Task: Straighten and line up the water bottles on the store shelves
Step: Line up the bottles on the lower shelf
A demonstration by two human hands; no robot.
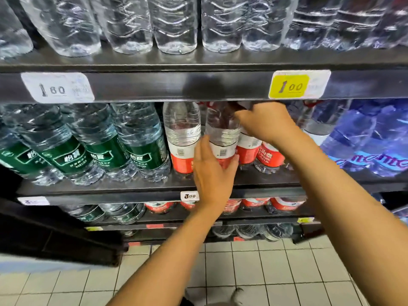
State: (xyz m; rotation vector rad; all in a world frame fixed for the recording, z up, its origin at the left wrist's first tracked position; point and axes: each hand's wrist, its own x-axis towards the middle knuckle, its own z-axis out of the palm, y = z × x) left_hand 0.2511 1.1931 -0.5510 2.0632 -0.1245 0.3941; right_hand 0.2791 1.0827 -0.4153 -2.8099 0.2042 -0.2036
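A red-labelled water bottle (223, 133) stands at the front of the middle shelf (132, 186). My left hand (213, 171) grips its lower body over the red label. My right hand (267, 122) reaches under the upper shelf and holds the bottle's upper part near the neck; its fingers are partly hidden. Another red-labelled bottle (182, 138) stands upright just left of it. More red-labelled bottles (270, 155) sit behind and to the right. Green-labelled bottles (141, 142) fill the left of the shelf.
Clear bottles (174, 25) line the upper shelf, whose edge carries price tags (298, 85). Blue shrink-wrapped packs (371, 140) stand at the right. Lower shelves hold more bottles (284, 204). A white tiled floor (265, 272) lies below.
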